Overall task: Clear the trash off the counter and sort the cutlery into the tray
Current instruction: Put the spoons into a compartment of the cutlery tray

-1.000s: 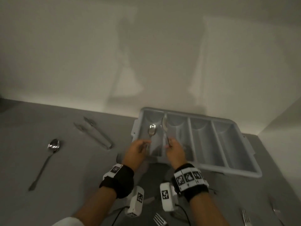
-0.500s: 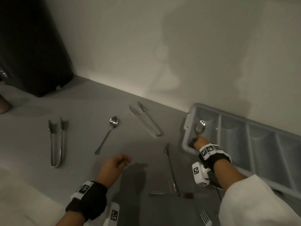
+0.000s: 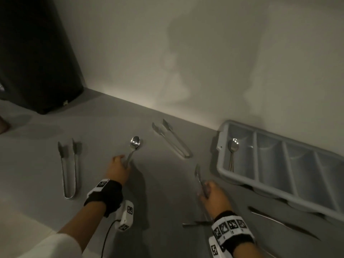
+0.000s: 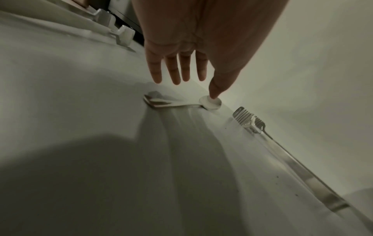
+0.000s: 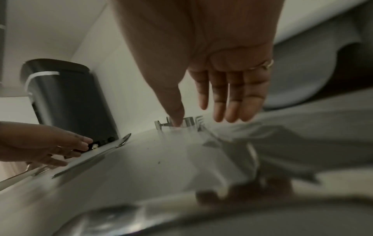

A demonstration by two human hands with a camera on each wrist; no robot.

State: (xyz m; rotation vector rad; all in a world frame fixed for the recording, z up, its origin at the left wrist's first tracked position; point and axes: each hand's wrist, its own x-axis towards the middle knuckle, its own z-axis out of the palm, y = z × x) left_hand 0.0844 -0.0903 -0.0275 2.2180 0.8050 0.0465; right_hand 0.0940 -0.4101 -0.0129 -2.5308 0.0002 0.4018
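A steel spoon [image 3: 134,144] lies on the grey counter. My left hand [image 3: 118,167] hovers over its handle; in the left wrist view the hand [image 4: 201,83] has straight fingers just above the spoon [image 4: 177,104] and holds nothing. My right hand [image 3: 212,194] is over a long slim metal utensil [image 3: 197,173]; in the right wrist view its fingers [image 5: 222,99] are spread and straight, gripping nothing. The grey cutlery tray [image 3: 222,142] stands at the right by the wall, with spoons [image 3: 233,146] in its leftmost compartment. The other compartments look bare.
Two tongs lie on the counter, one at the left [image 3: 68,164] and one mid-back [image 3: 173,142]. A knife [image 3: 279,222] lies in front of the tray, and another utensil [image 3: 195,223] by my right wrist. A black bin [image 3: 37,53] stands far left.
A second ago both hands held spoons over the tray's left compartment. Those spoons now lie in it. The left hand has moved to the counter spoon, the right back to the long utensil.
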